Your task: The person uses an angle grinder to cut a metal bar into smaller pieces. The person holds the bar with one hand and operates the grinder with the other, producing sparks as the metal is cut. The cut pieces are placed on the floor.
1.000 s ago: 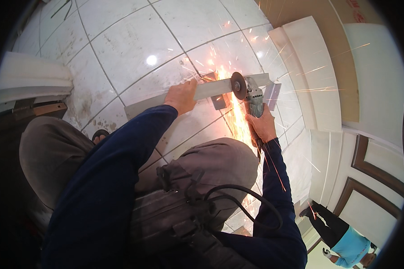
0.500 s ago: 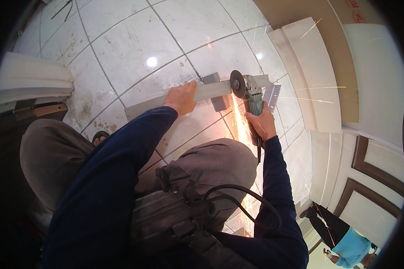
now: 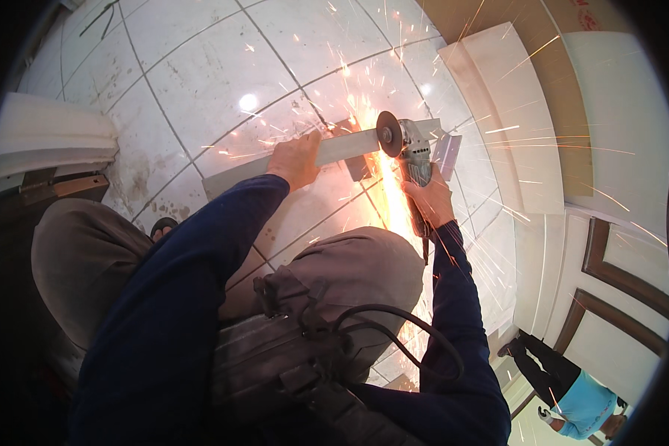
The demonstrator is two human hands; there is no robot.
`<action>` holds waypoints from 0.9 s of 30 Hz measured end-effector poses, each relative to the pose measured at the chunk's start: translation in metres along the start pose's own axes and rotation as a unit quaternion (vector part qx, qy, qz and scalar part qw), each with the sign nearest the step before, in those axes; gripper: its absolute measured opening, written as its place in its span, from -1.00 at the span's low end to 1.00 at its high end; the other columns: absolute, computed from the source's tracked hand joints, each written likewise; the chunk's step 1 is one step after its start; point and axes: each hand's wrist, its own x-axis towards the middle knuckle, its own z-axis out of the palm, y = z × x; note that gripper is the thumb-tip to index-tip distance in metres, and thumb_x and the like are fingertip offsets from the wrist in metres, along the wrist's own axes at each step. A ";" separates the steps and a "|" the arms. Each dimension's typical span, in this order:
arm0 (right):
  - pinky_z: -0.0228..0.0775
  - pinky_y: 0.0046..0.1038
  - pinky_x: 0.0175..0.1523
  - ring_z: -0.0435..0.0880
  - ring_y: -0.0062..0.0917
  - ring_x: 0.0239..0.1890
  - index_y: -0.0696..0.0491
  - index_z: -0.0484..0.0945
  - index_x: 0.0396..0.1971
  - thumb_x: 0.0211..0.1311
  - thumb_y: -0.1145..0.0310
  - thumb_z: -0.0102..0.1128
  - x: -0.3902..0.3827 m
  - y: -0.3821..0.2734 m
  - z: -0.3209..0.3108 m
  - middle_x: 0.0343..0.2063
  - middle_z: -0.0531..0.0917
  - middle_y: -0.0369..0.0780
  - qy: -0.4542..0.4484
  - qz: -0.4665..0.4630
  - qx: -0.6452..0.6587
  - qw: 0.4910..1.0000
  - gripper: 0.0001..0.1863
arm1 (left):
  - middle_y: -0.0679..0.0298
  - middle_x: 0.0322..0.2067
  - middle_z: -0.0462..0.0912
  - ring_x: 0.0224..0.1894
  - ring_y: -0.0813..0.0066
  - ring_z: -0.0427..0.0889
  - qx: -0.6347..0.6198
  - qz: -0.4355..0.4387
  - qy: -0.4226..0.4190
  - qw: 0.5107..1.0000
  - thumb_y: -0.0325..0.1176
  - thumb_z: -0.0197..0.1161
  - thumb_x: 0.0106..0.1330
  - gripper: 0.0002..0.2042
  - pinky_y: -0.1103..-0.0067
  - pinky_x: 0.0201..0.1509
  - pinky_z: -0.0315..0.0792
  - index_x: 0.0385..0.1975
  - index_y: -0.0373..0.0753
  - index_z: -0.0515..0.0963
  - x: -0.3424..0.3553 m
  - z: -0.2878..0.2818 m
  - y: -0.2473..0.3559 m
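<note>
My right hand [image 3: 432, 198] is wrapped round the body of an angle grinder [image 3: 416, 165]. Its dark disc [image 3: 389, 134] meets a long grey metal bar [image 3: 347, 146], and bright sparks [image 3: 392, 195] stream from the contact back toward my right knee. Left of the disc, my left hand [image 3: 296, 159] grips the bar from above, fingers curled over its far edge. A short metal block [image 3: 359, 168] lies crosswise under the bar near the cut, and another metal piece [image 3: 446, 154] sits under its right end.
Pale tiles [image 3: 201, 67] cover the floor. White and brown panels [image 3: 502, 111] stand along the right. A white moulded base [image 3: 52, 137] and a brown metal piece [image 3: 67, 186] are at the left. Another person in a blue shirt [image 3: 583, 409] stands at the lower right.
The sparks have grown much brighter and now spray beyond the bar and to the right as well. Both hands keep their grips; the grinder has barely shifted.
</note>
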 end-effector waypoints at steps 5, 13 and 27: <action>0.60 -0.14 0.07 0.79 -0.01 -0.06 0.18 0.49 0.12 0.03 0.06 0.52 0.002 0.019 -0.001 -0.12 0.77 0.10 0.010 -0.040 0.018 0.999 -0.28 | 0.04 -0.11 0.72 -0.07 0.01 0.77 -0.014 0.001 -0.009 1.000 -0.23 0.45 0.25 -0.58 0.19 -0.05 0.62 -0.03 -0.25 0.43 0.002 -0.001 0.005; 0.61 -0.18 0.06 0.80 -0.04 -0.10 0.19 0.51 0.12 0.00 -0.02 0.55 0.000 0.032 0.011 -0.16 0.78 0.08 0.016 -0.021 0.016 1.000 -0.22 | 0.07 -0.11 0.72 -0.05 0.03 0.77 0.002 -0.013 -0.035 0.999 -0.20 0.45 0.27 -0.58 0.20 -0.02 0.63 -0.01 -0.24 0.43 0.001 -0.005 0.004; 0.62 -0.17 -0.01 0.82 -0.14 -0.14 0.15 0.52 0.08 -0.05 0.00 0.54 0.007 0.018 0.009 -0.22 0.78 0.05 0.002 -0.013 0.063 0.998 -0.25 | 0.07 -0.08 0.70 -0.04 0.05 0.77 0.010 -0.014 -0.036 0.999 -0.19 0.49 0.24 -0.54 0.23 -0.02 0.64 -0.02 -0.25 0.43 0.002 -0.005 0.003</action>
